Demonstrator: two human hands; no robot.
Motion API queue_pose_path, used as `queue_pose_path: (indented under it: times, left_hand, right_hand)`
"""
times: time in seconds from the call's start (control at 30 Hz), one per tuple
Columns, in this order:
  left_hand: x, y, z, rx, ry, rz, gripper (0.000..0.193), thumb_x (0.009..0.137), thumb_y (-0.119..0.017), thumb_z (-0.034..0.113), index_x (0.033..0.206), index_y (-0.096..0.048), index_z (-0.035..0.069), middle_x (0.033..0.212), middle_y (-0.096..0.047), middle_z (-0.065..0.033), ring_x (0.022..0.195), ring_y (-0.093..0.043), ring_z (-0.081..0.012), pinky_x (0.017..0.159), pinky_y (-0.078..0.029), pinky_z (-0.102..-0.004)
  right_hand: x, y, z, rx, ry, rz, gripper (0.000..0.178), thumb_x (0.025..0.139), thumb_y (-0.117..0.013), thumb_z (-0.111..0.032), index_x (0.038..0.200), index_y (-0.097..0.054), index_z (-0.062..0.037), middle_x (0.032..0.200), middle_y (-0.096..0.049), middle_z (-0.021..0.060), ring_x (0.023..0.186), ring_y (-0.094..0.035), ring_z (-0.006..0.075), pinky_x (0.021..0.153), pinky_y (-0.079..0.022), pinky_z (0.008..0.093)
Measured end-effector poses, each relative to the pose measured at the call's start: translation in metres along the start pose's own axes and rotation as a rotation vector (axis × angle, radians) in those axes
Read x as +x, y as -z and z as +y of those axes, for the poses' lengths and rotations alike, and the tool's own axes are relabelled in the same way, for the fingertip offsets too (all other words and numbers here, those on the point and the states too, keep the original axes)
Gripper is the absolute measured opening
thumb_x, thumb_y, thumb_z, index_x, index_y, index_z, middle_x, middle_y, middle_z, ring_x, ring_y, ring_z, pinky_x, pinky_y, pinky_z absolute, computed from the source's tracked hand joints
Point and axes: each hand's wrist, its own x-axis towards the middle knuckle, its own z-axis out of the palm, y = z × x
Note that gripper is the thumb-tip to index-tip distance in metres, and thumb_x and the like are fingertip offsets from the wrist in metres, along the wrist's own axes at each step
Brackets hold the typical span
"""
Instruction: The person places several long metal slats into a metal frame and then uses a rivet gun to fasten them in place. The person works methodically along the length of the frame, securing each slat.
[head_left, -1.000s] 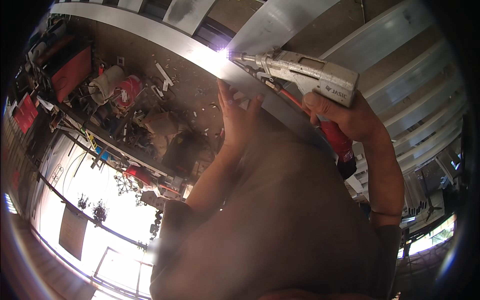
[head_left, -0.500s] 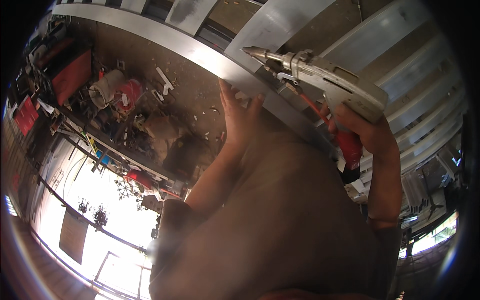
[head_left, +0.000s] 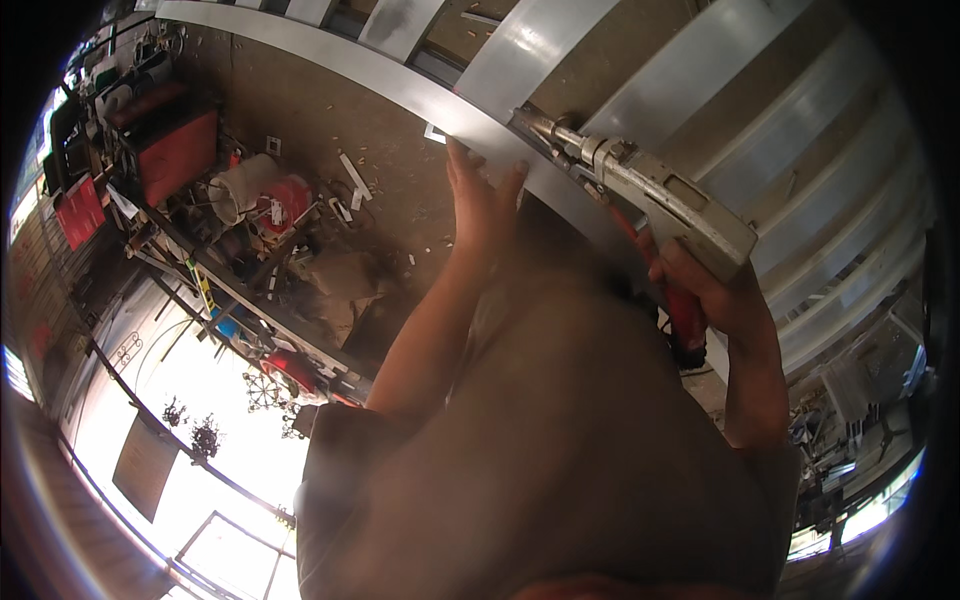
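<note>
A long silvery metal rail (head_left: 390,85) curves across the upper part of the view, with flat metal slats (head_left: 530,45) joining it from the far side. My left hand (head_left: 482,205) grips the rail's near edge, its thumb over the face and its fingers at the edge. In my right hand (head_left: 705,285) is a grey power tool (head_left: 675,195) with a tapered metal nose and a red grip. My fingers are wrapped round that grip. The nose points far left, its tip at the corner where rail and slat meet; whether it touches is hard to see.
At left a red box (head_left: 175,155), a pale bucket (head_left: 236,192) and a red bucket (head_left: 285,204) stand among clutter. Offcuts (head_left: 354,175) lie on the brown floor. Metal lengths (head_left: 850,385) are stacked at far right. A long bar (head_left: 260,325) crosses the lower left.
My right hand has brought the tool slightly left and nearer, its nose now down at the rail. My left hand keeps its hold on the rail. The whole view has shifted a little.
</note>
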Motion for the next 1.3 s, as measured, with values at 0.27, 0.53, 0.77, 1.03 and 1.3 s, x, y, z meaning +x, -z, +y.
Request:
queue_pose_path:
  times: [0.27, 0.53, 0.77, 1.03, 1.3]
  left_hand:
    - [0.004, 0.000, -0.006, 0.068, -0.080, 0.045, 0.109, 0.086, -0.082, 0.030, 0.163, -0.011, 0.000, 0.151, -0.036, -0.0289, 0.123, -0.057, -0.0355, 0.099, -0.052, -0.0439]
    - [0.084, 0.126, 0.025, 0.241, -0.161, -0.027, 0.046, 0.092, -0.078, 0.024, 0.130, -0.065, 0.002, 0.106, -0.072, -0.0134, 0.094, -0.071, -0.0240, 0.083, -0.057, -0.0371]
    - [0.289, 0.169, 0.097, 0.386, -0.734, -0.342, 0.066, 0.089, -0.080, 0.027, 0.146, -0.052, 0.008, 0.121, -0.071, -0.0144, 0.103, -0.070, -0.0284, 0.087, -0.056, -0.0395]
    - [0.341, 0.157, 0.108, 0.368, -0.200, -0.966, 0.086, 0.085, -0.083, 0.029, 0.157, -0.040, 0.014, 0.126, -0.071, -0.0145, 0.108, -0.069, -0.0259, 0.088, -0.055, -0.0394]
    - [0.338, 0.154, 0.125, 0.599, -0.270, -0.924, 0.090, 0.086, -0.080, 0.033, 0.161, -0.034, 0.015, 0.127, -0.069, -0.0153, 0.102, -0.070, -0.0257, 0.082, -0.055, -0.0386]
  right_hand:
    - [-0.028, -0.033, 0.022, 0.009, 0.210, 0.131, 0.050, 0.099, -0.069, -0.022, 0.142, -0.055, -0.0002, 0.125, -0.069, 0.0076, 0.105, -0.064, 0.0133, 0.089, -0.053, 0.0291]
    - [-0.001, -0.090, 0.000, 0.113, 0.110, 0.333, 0.039, 0.101, -0.069, -0.027, 0.131, -0.063, -0.0016, 0.114, -0.072, 0.0080, 0.090, -0.068, 0.0134, 0.080, -0.057, 0.0322]
    - [0.042, -0.135, -0.068, 0.145, 0.136, 0.357, 0.047, 0.100, -0.072, -0.030, 0.135, -0.061, -0.0011, 0.117, -0.070, 0.0104, 0.091, -0.068, 0.0133, 0.080, -0.058, 0.0305]
    - [0.068, -0.155, -0.115, 0.215, 0.122, 0.367, 0.055, 0.096, -0.077, -0.036, 0.136, -0.060, -0.0013, 0.114, -0.070, 0.0096, 0.090, -0.066, 0.0120, 0.079, -0.056, 0.0288]
    - [0.100, -0.115, -0.130, 0.162, 0.029, 0.177, 0.068, 0.094, -0.079, -0.028, 0.150, -0.051, -0.0018, 0.125, -0.070, 0.0071, 0.107, -0.065, 0.0150, 0.095, -0.052, 0.0318]
